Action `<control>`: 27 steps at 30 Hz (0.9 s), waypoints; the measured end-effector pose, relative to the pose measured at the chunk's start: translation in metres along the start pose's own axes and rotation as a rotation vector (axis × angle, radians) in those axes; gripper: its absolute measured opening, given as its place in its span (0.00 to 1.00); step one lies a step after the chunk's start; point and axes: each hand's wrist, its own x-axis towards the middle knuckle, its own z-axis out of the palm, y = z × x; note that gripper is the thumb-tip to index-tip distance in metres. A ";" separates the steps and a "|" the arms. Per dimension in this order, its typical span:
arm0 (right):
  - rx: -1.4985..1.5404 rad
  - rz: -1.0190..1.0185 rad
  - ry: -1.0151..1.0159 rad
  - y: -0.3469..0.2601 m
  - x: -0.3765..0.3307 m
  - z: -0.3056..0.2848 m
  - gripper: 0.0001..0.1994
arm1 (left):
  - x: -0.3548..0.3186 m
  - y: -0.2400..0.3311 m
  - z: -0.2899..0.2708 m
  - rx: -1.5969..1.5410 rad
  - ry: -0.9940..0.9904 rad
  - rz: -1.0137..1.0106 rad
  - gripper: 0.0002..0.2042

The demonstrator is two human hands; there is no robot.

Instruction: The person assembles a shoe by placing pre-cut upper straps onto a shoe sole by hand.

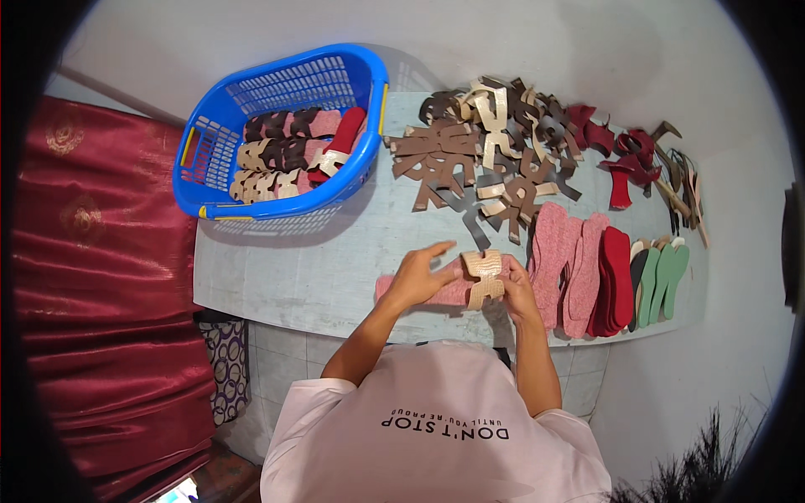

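A pink slipper sole lies crosswise near the table's front edge, with a beige crocodile-textured strap across its right part. My right hand grips the sole's right end beside the strap, fingers bent around it. Over the middle of the sole is my left hand, its index finger stretched out and its thumb reaching toward the strap's left edge. Some of the left fingers are hidden. Just right of my right hand lie several pink soles in overlapping stacks.
A blue plastic basket holding strapped slippers stands at the back left. Brown, black and beige straps are heaped at the back middle, red straps to their right. Hammers lie at the far right. Red soles and green soles line the right front.
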 end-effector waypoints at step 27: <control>0.455 -0.321 0.396 0.013 0.014 0.092 0.19 | -0.042 -0.013 0.019 -1.118 0.086 -0.281 0.25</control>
